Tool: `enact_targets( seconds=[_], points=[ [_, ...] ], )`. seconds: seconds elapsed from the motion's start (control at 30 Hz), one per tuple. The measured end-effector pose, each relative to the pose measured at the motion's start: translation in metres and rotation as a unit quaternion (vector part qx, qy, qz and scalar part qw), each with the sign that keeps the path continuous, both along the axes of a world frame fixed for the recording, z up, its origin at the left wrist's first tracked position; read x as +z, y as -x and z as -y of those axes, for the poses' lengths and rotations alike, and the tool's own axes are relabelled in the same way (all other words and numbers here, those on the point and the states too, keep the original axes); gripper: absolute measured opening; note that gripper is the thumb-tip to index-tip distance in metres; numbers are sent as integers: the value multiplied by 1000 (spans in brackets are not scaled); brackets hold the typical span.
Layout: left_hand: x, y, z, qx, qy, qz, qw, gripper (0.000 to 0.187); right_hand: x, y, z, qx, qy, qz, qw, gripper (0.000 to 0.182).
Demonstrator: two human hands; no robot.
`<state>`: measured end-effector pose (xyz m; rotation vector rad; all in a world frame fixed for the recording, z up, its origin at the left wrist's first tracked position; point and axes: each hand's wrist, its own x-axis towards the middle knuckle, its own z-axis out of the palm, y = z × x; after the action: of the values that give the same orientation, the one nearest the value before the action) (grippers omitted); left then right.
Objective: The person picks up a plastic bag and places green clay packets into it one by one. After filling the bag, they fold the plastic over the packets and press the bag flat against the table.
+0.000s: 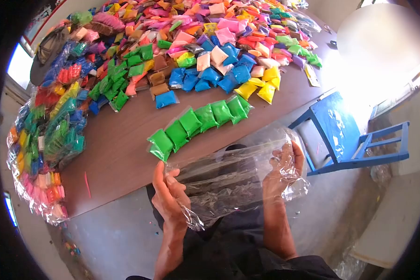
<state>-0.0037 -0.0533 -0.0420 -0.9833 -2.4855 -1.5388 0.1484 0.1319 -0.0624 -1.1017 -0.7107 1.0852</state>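
A clear plastic bag (224, 182) is stretched sideways between my two hands, above my lap at the table's front edge. My left hand (169, 192) pinches its left end between thumb and fingers. At the other end, my right hand (283, 167) grips the bag with curled fingers, seen partly through the film. Just beyond the bag, a row of overlapping green packets (203, 116) lies on the brown table (121, 154). The nearest green packet is right by my left fingertips.
A large heap of coloured packets (210, 56) covers the back of the table. Filled clear bags (46, 144) line its left side. A thin pink strip (87, 184) lies near the front edge. To the right stands a blue chair (340, 130).
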Motion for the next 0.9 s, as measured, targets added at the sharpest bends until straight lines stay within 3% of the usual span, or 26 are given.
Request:
enact_targets(
  seconds=[0.23, 0.33, 0.43, 0.5, 0.57, 0.63, 0.67, 0.73, 0.77, 0.8, 0.83, 0.9],
  points=[
    [-7, -2, -3, -18, -55, -65, 996, 40, 2, 8, 11, 24, -74, -24, 997, 22],
    [2, 9, -2, 26, -90, 20, 995, 42, 11, 4, 9, 27, -48, -6, 998, 22],
    [5, 3, -7, 7, -109, 30, 994, 35, 10, 13, 19, 40, -91, -22, 995, 21],
    [-1, -3, -4, -43, -67, -54, 995, 34, 17, 15, 21, 26, -101, -7, 995, 19],
    [17, 14, -12, 80, -159, 73, 981, 32, 24, 7, 16, 13, -93, 58, 994, 16],
    [14, 13, -8, -45, -114, -109, 987, 33, 22, 22, 27, 59, -132, 2, 989, 17],
    [20, 1, -1, -120, -87, -113, 982, 34, 23, 20, 25, 80, -143, 0, 987, 20],
    [40, 15, -10, 23, -138, 39, 989, 33, 30, 11, 20, 121, -162, -4, 979, 27],
    [46, 22, -10, 93, -161, 114, 976, 32, 37, 12, 20, 62, -121, 114, 984, 32],
    [33, 27, -7, 58, -119, 9, 991, 32, 38, 15, 27, 99, -96, 61, 989, 33],
    [26, 38, -7, -25, -162, -35, 986, 31, 39, 19, 32, 137, -71, 9, 988, 34],
    [23, 45, -1, -134, -195, -100, 966, 28, 40, 19, 28, 107, -115, 79, 984, 36]
  ],
)
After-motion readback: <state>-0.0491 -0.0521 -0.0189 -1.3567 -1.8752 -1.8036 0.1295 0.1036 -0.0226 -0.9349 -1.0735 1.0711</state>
